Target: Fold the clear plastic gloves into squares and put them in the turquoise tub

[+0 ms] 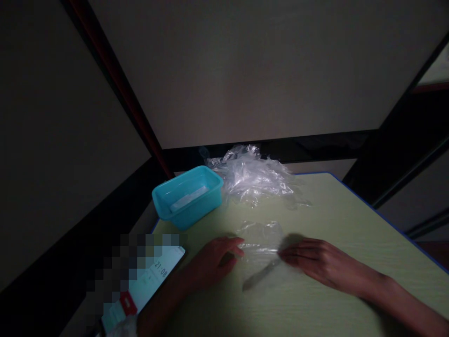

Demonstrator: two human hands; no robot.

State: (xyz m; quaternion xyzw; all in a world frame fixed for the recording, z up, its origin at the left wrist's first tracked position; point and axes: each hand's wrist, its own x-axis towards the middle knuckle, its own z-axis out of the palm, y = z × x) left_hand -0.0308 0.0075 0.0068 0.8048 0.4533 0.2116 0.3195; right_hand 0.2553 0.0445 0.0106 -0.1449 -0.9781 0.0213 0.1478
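one clear bag (261, 234), inside table edge (393, 225), separates left hand (217, 257), fingers spread, from right hand (314, 259), fingers together.

You face a dim, greyish wall (242, 79), a dark red strip (118, 79) slanting at its left. Your pale counter (365, 238) has a blue edge (373, 210).

The bare, slim-fingered left hand (217, 258) joins a slender, uncovered forearm (167, 296); at the lower edge beside that forearm shows a crumpled, whitish, soft-looking patch (125, 326), perhaps a sleeve, though too dim to tell. The bare right hand (314, 260) has long, narrow fingers, a slight bony bump at the wrist, and a smooth, sleeveless forearm (403, 297).
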